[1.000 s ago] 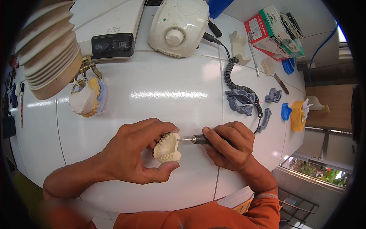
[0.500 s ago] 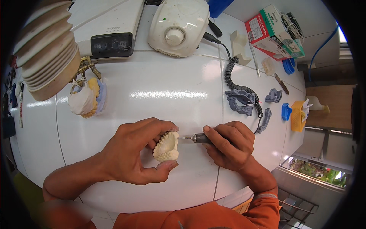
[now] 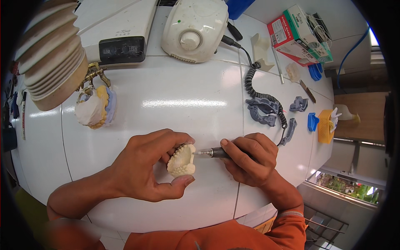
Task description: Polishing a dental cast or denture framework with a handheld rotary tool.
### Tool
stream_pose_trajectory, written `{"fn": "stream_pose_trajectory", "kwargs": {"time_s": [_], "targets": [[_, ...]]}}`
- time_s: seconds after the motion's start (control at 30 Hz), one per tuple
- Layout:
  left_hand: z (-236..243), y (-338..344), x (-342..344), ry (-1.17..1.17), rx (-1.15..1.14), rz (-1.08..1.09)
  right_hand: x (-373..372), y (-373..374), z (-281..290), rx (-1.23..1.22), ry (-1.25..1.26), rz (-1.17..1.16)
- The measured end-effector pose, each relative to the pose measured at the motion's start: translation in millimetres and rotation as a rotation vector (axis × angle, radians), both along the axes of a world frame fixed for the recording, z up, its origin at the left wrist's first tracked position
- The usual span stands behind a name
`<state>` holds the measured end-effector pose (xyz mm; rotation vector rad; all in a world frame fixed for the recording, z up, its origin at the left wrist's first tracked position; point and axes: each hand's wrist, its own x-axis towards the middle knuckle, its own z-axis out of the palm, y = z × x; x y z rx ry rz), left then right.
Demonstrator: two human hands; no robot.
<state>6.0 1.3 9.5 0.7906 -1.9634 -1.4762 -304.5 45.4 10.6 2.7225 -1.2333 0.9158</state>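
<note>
Shirt [image 3: 179,240]: ours is orange
Right sleeve [image 3: 288,230]: orange, a thin grey band [image 3: 291,213] near our cuff
Left hand [image 3: 148,164], right hand [image 3: 253,160]: both ours, bare

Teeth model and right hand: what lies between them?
The head view shows the front of the drill, held in the right hand, its tip at the teeth model.

I note my dental cast [image 3: 181,161] cream, handpiece [image 3: 218,152] black and silver, sleeve [image 3: 288,230] orange, grey-banded, mounted model [image 3: 89,110] white, yellow and lilac, tabletop [image 3: 166,118] white, dark-lined.
</note>
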Motion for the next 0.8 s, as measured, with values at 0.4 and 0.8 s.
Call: {"fn": "stream_pose_trajectory", "kwargs": {"time_s": [0.4, 0.8], "targets": [[0.0, -0.9, 0.3, -0.008, 0.008, -0.006, 2.1, -0.4, 0.7, -0.004, 0.018, -0.026], [-0.5, -0.3, 0.6, 0.006, 0.004, 0.0, 3.7, 0.2, -0.3, -0.02, 0.009, 0.001]]}}
